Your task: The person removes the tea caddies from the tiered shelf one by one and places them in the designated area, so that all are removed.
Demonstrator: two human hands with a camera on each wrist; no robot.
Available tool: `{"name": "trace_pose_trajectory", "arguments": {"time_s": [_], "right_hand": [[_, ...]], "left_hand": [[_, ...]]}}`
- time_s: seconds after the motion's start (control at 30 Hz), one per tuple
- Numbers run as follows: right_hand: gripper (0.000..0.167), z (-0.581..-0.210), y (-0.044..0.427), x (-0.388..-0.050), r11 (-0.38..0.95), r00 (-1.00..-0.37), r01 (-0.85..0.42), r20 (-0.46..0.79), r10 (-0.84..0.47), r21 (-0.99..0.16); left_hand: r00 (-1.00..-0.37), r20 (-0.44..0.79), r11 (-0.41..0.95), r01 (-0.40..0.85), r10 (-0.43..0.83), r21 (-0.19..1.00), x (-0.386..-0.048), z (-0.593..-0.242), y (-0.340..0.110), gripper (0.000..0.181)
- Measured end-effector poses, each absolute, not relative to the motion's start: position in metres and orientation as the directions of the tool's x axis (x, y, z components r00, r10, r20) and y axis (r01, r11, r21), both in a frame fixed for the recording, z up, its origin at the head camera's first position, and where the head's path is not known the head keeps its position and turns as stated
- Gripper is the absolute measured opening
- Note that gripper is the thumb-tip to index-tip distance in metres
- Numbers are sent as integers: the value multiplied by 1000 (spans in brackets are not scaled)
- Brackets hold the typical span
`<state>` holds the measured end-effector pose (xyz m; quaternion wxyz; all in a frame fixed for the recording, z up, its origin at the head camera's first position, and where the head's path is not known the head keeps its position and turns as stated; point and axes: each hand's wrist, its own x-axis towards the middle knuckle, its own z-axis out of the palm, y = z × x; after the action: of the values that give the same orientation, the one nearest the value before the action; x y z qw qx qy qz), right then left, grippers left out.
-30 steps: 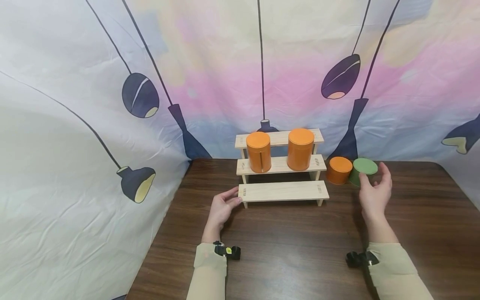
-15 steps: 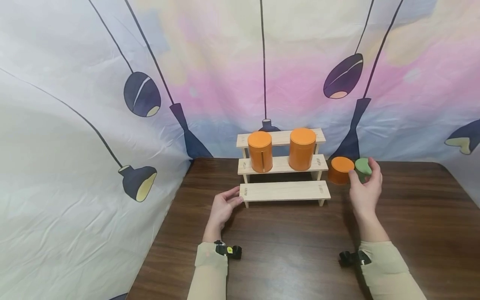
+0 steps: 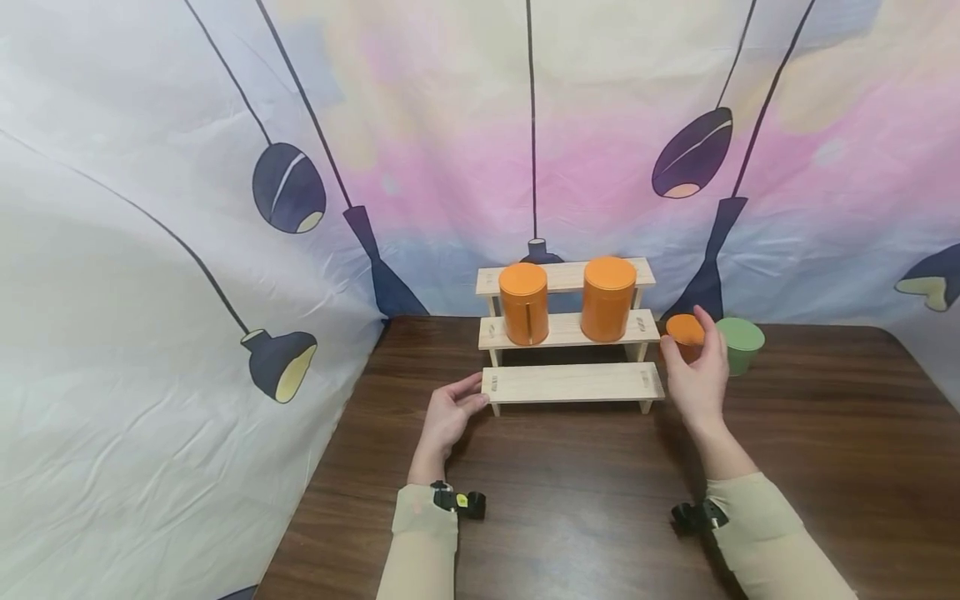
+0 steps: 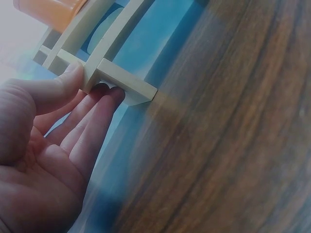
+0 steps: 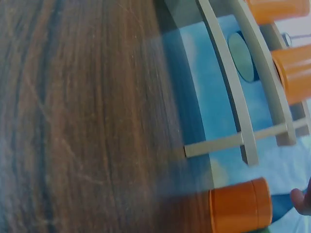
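Note:
My left hand point(image 3: 447, 417) holds the left end of the lowest step of a three-tier wooden display stand point(image 3: 573, 383). In the left wrist view its thumb lies on the stand point(image 4: 127, 80), its fingers underneath. At the stand's right, my right hand point(image 3: 701, 387) is spread at a short orange tin point(image 3: 684, 327), partly covering it. The thumb point(image 5: 302, 201) shows apart from the tin point(image 5: 238, 208) in the right wrist view; the other fingers are out of that view. A green tin point(image 3: 741, 337) stands just right of the hand.
Two taller orange tins, a left one point(image 3: 523, 308) and a right one point(image 3: 609, 304), stand upright on the middle step. The dark wooden table point(image 3: 570, 500) runs back to a cloth backdrop point(image 3: 465, 125) printed with lamps.
My right hand has moved left, from the green tin to the short orange tin. The green tin is uncovered now. My left hand keeps its hold on the stand.

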<state>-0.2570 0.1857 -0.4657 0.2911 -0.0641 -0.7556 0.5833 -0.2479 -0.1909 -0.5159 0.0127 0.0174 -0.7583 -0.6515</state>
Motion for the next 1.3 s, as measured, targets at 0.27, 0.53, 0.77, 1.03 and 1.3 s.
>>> {"name": "trace_pose_trajectory", "arguments": {"time_s": [0.27, 0.53, 0.77, 1.03, 1.3], "right_hand": [[72, -462, 167, -261, 331, -846, -360, 455, 278, -872], [79, -456, 156, -264, 385, -809, -422, 533, 248, -821], [81, -456, 150, -265, 347, -819, -440, 528, 223, -828], [82, -450, 142, -267, 282, -822, -463, 526, 217, -840], [87, -440, 133, -270, 242, -823, -472, 522, 224, -848]], "left_hand": [[-999, -2, 155, -9, -40, 988, -248, -516, -191, 44], [-999, -6, 146, -11, -36, 989, -248, -515, -191, 44], [-999, -3, 140, -8, -34, 990, -250, -517, -191, 45], [-999, -9, 139, -14, -38, 990, -250, -517, -192, 45], [-999, -17, 143, -23, -42, 990, -250, -516, -192, 45]]}}
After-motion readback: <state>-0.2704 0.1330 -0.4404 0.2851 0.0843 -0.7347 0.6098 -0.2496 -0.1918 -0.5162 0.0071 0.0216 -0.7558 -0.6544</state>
